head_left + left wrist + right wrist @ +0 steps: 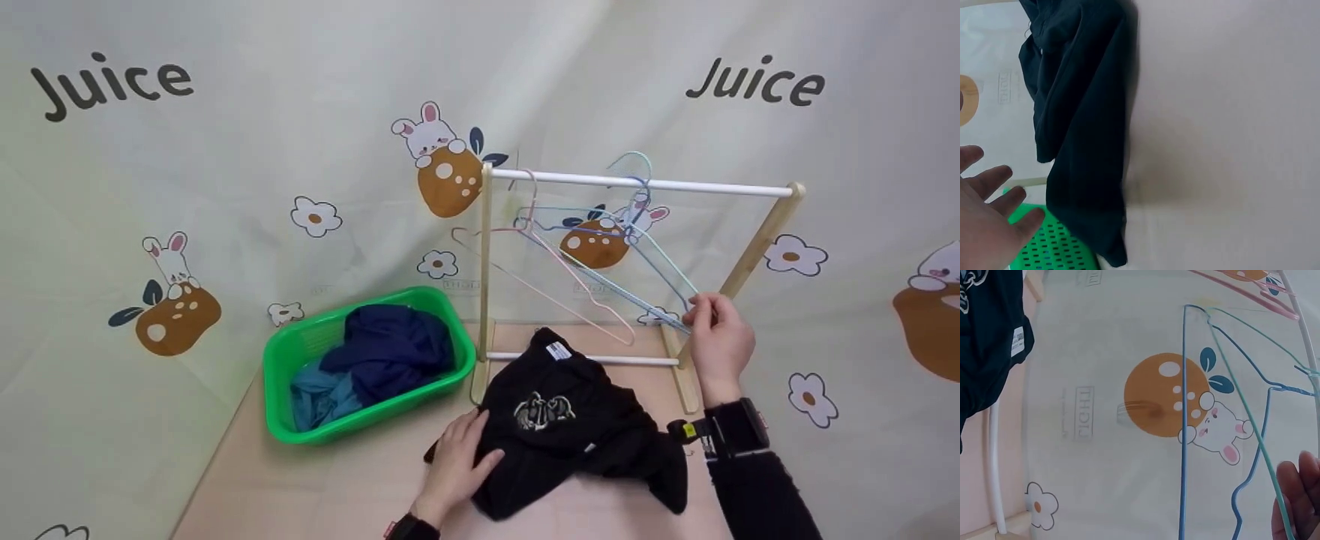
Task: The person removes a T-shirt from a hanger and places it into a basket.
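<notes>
A black shirt [540,450] with a pale printed design and a white neck label lies rumpled on the table. My left hand [457,457] is at its left edge, and the left wrist view shows this hand's fingers [994,183] spread. On the rack's top bar hang a light green hanger [667,251], a blue hanger [574,228] and a pink hanger [559,268]. With thumb and fingers, my right hand [721,341] pinches the light green hanger near its lower corner. The blue hanger hangs close beside it, its corner near the same fingers.
The wooden rack [757,244] with white bars [720,187] stands behind the shirt. To its left, a green plastic basket [274,382] holds dark blue cloth [397,345] and teal cloth [326,394]. A printed curtain [300,135] backs the pinkish table [300,487].
</notes>
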The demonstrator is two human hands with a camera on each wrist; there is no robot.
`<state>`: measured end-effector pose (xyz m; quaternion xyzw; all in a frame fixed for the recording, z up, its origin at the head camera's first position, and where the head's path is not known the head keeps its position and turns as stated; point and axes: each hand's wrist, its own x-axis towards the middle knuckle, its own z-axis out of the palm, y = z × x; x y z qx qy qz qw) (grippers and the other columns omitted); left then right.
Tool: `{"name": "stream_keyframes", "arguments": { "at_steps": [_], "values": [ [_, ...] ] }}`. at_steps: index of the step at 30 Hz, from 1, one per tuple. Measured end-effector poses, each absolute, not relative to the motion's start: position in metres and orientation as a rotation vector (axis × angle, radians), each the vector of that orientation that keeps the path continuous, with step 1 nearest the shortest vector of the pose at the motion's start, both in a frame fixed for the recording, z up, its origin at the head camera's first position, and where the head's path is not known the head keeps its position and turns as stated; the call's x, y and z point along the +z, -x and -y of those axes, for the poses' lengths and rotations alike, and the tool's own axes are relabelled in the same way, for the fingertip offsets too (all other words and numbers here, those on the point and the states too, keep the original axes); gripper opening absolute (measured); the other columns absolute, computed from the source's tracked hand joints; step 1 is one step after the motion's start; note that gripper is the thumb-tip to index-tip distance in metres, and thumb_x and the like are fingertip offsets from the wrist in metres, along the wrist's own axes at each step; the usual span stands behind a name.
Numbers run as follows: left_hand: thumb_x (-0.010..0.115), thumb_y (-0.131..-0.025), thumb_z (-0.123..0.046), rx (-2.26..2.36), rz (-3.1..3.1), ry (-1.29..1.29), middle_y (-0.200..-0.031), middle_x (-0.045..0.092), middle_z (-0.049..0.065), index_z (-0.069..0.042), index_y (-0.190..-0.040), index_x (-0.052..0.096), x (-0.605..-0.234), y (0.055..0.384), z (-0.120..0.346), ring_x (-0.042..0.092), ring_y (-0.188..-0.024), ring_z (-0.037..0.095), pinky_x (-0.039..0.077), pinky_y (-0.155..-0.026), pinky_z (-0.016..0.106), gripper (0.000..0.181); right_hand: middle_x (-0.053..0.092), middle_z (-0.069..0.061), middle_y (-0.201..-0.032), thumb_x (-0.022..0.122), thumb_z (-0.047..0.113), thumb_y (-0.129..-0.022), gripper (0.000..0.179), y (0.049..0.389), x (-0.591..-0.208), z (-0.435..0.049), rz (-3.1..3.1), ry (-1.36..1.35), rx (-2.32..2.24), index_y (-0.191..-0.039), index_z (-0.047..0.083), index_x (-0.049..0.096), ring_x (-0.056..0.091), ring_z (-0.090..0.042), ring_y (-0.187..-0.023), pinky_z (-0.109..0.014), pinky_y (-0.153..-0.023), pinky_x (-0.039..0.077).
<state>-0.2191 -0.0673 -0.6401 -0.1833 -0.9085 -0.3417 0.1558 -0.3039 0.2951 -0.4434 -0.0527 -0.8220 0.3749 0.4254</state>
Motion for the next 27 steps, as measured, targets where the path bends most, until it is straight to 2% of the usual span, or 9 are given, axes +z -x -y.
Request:
{"name": "stream_keyframes", "arguments": {
  "at_steps": [5,7,11,16,19,23,27],
  "values": [
    [0.072,-0.087,-0.045,-0.954,2.616,0.554,-0.149,0.041,0.023,-0.006,-0.146,0.047,-0.647,0.219,0.052,0.035,-0.134,0.049,0.029,-0.101,0.069,0.075,0.070,-0.013,-0.075,0.057,0.017,-0.101,0.022,0.310,-0.444,-0.289,2.108,0.111,0.911,-0.096,0.000,0.070,0.064,-0.021,-0.067,-0.032,-0.065,0.039],
    [0.073,-0.084,-0.050,-0.930,2.654,0.569,-0.152,0.039,0.020,-0.008,-0.148,0.045,-0.650,0.219,0.046,0.031,-0.137,0.049,0.026,-0.103,0.069,0.082,0.071,-0.014,-0.077,0.057,0.017,-0.102,0.022,0.310,-0.447,-0.287,2.126,0.099,0.920,-0.097,-0.001,0.070,0.067,-0.028,-0.071,-0.032,-0.067,0.040],
    [0.076,-0.077,-0.058,-0.830,2.725,0.585,-0.154,0.037,0.016,-0.012,-0.150,0.044,-0.656,0.220,0.037,0.027,-0.140,0.047,0.022,-0.105,0.072,0.092,0.072,-0.016,-0.086,0.056,0.016,-0.102,0.022,0.308,-0.454,-0.285,2.161,0.061,0.943,-0.103,-0.002,0.068,0.070,-0.031,-0.079,-0.030,-0.070,0.043],
    [0.078,-0.069,-0.064,-0.663,2.766,0.580,-0.155,0.038,0.013,-0.018,-0.150,0.044,-0.664,0.224,0.031,0.025,-0.142,0.048,0.017,-0.103,0.075,0.099,0.069,-0.021,-0.108,0.057,0.012,-0.100,0.026,0.306,-0.464,-0.286,2.142,-0.026,0.963,-0.119,-0.004,0.062,0.067,-0.033,-0.091,-0.023,-0.074,0.043],
    [0.078,-0.068,-0.065,-0.623,2.786,0.579,-0.154,0.040,0.012,-0.020,-0.151,0.044,-0.669,0.226,0.029,0.026,-0.141,0.048,0.017,-0.103,0.076,0.101,0.063,-0.023,-0.117,0.058,0.011,-0.099,0.031,0.305,-0.469,-0.287,2.110,-0.078,0.963,-0.126,-0.005,0.057,0.062,-0.035,-0.102,-0.032,-0.086,0.045],
    [0.078,-0.066,-0.067,-0.624,2.828,0.565,-0.156,0.037,0.013,-0.023,-0.152,0.041,-0.673,0.227,0.030,0.024,-0.142,0.049,0.017,-0.102,0.077,0.104,0.059,-0.023,-0.125,0.059,0.013,-0.097,0.038,0.301,-0.475,-0.289,2.097,-0.108,0.909,-0.131,-0.003,0.054,0.052,-0.038,-0.116,-0.055,-0.098,0.036],
    [0.079,-0.060,-0.070,-0.654,2.844,0.524,-0.160,0.027,0.016,-0.026,-0.154,0.037,-0.676,0.229,0.031,0.021,-0.143,0.050,0.020,-0.101,0.077,0.112,0.051,-0.020,-0.140,0.062,0.017,-0.096,0.049,0.296,-0.482,-0.290,2.110,-0.124,0.833,-0.140,0.003,0.049,0.044,-0.041,-0.127,-0.060,-0.102,0.031]
  ]
}}
